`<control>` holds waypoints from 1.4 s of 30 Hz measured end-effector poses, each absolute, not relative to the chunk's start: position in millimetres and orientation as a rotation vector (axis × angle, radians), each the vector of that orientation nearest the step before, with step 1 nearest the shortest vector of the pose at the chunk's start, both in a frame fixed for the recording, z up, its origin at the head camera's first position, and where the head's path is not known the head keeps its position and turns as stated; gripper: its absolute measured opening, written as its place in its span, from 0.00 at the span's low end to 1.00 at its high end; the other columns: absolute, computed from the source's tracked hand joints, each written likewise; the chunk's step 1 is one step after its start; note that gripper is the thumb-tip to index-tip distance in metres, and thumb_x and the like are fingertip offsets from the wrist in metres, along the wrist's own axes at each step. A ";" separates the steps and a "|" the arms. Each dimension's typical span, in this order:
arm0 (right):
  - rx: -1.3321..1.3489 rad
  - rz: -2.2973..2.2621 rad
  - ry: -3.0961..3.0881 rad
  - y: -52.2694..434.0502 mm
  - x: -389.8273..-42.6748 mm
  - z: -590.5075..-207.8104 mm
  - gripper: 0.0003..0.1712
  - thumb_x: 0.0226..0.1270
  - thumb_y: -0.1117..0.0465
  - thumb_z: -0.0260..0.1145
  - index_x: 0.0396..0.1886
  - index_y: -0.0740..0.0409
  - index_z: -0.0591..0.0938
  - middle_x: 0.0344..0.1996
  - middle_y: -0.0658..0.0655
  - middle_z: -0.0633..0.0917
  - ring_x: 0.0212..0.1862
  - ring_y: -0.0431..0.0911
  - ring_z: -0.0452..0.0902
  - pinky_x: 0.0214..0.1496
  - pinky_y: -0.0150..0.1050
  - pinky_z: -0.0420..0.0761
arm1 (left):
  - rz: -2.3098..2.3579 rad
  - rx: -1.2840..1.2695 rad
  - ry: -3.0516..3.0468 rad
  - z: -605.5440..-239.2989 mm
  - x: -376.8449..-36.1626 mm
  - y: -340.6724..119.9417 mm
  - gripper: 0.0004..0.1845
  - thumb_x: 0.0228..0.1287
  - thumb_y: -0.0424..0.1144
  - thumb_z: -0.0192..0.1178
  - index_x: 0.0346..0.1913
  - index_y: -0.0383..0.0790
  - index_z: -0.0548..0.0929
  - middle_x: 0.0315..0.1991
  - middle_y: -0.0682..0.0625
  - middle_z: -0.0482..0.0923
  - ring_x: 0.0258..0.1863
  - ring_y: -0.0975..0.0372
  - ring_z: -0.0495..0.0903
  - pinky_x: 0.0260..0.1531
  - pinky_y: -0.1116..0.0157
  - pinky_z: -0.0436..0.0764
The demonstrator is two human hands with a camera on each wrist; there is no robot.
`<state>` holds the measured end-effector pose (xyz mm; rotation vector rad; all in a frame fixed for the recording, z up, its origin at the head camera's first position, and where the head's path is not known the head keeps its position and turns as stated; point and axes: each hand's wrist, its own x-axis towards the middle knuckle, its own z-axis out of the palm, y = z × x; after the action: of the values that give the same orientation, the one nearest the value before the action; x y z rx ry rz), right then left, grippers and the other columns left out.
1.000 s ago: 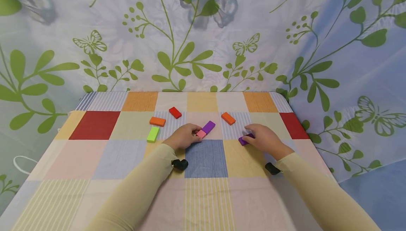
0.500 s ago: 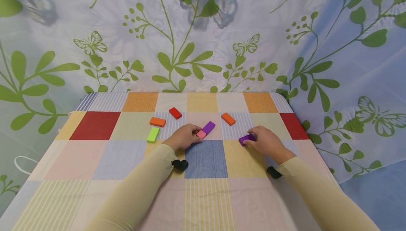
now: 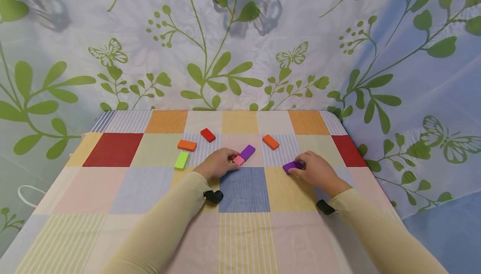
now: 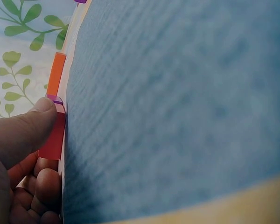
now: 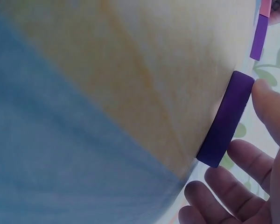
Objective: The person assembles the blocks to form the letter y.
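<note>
On the patchwork cloth, my left hand (image 3: 219, 163) pinches a flat pink block (image 4: 56, 133) between thumb and fingers. The pink block's far end meets a purple block (image 3: 247, 152), so the two lie in a slanting line. To the right, my right hand (image 3: 315, 168) has thumb and index finger at a second purple block (image 5: 225, 119), which lies on the cloth. In the right wrist view the thumb tip is at one end of that block and the index fingertip near the other. The remaining fingers are loosely bent below it.
Beyond the hands lie an orange block (image 3: 270, 142) and a red block (image 3: 208, 135). Left of my left hand are another orange block (image 3: 186, 145) and a lime green block (image 3: 181, 161). A leaf-patterned curtain (image 3: 240, 77) hangs behind the table.
My right hand has shifted slightly right and down, its fingers drawing in around the right end of the purple block. The left hand and the other blocks stay where they were.
</note>
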<state>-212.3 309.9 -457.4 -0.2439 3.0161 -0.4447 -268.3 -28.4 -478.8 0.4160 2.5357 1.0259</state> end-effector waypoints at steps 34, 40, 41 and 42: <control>-0.196 -0.460 2.984 303.8 -213.7 -460.2 0.26 0.64 0.48 0.79 0.48 0.66 0.87 0.43 0.62 0.87 0.41 0.51 0.79 0.48 0.49 0.84 | 1.024 0.392 2.540 -478.7 -266.6 -26.9 0.25 0.70 0.45 0.71 0.67 0.44 0.83 0.50 0.50 0.81 0.52 0.55 0.77 0.61 0.55 0.79; -0.195 -0.470 2.982 304.9 -214.8 -462.8 0.27 0.64 0.47 0.79 0.49 0.66 0.87 0.44 0.62 0.87 0.41 0.51 0.79 0.47 0.49 0.85 | 1.025 0.389 2.538 -478.8 -267.2 -26.5 0.25 0.69 0.45 0.71 0.67 0.44 0.83 0.50 0.50 0.81 0.51 0.55 0.77 0.61 0.55 0.79; -0.193 -0.471 2.981 305.1 -215.0 -463.1 0.27 0.64 0.47 0.79 0.49 0.66 0.87 0.44 0.62 0.87 0.41 0.51 0.79 0.47 0.48 0.85 | 1.028 0.388 2.536 -478.7 -267.4 -26.5 0.25 0.69 0.44 0.71 0.67 0.44 0.83 0.50 0.49 0.81 0.51 0.55 0.77 0.61 0.55 0.79; -0.191 -0.471 2.980 305.4 -215.2 -463.4 0.27 0.64 0.47 0.79 0.49 0.66 0.87 0.44 0.62 0.87 0.41 0.51 0.79 0.47 0.48 0.85 | 1.030 0.387 2.536 -478.6 -267.5 -26.3 0.25 0.69 0.44 0.71 0.67 0.44 0.83 0.50 0.49 0.81 0.51 0.55 0.77 0.61 0.55 0.79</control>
<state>-215.2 305.4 -463.4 -0.1909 2.9804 -0.4713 -267.5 -26.3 -478.6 0.3866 2.5357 1.0302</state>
